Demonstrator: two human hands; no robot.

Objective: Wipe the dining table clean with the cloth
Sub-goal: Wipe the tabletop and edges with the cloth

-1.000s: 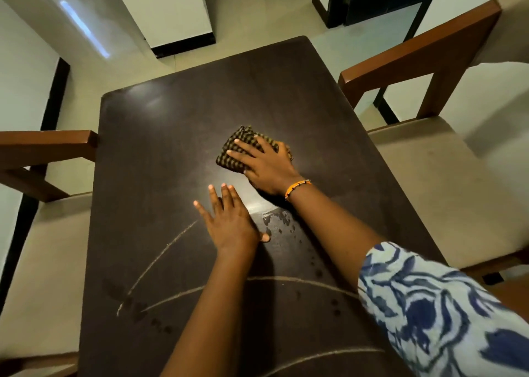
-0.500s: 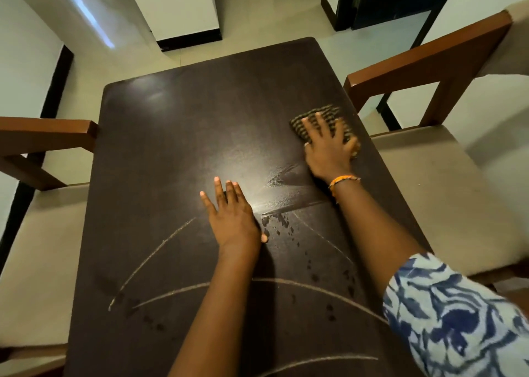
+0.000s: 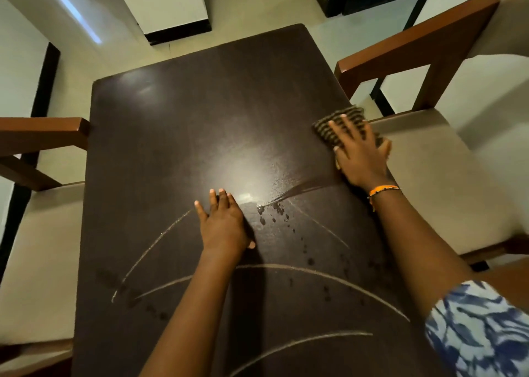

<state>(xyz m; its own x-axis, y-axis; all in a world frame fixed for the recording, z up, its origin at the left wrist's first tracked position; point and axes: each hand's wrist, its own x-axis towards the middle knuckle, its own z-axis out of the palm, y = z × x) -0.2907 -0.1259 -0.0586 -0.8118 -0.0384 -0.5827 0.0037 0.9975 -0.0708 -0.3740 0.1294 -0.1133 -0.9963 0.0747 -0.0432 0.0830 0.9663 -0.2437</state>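
Observation:
A dark brown dining table point(image 3: 177, 136) fills the middle of the view. Pale curved streaks and a trail of water drops point(image 3: 273, 215) mark its near half. A folded brown checked cloth point(image 3: 335, 121) lies at the table's right edge, partly past it. My right hand point(image 3: 357, 156) lies flat on the cloth with fingers spread, pressing it down. A wet smear runs from that hand back toward the centre. My left hand point(image 3: 221, 223) rests flat on the table near the middle, fingers together, holding nothing.
A wooden chair with a beige cushion point(image 3: 446, 176) stands tight against the table's right side. Another chair point(image 3: 37, 247) sits at the left, its armrest touching the table edge. Pale tiled floor and a white pillar point(image 3: 166, 4) lie beyond the far end.
My right hand has swept the cloth from the table's middle out to the right edge, leaving a wet smear. My left hand has stayed in place.

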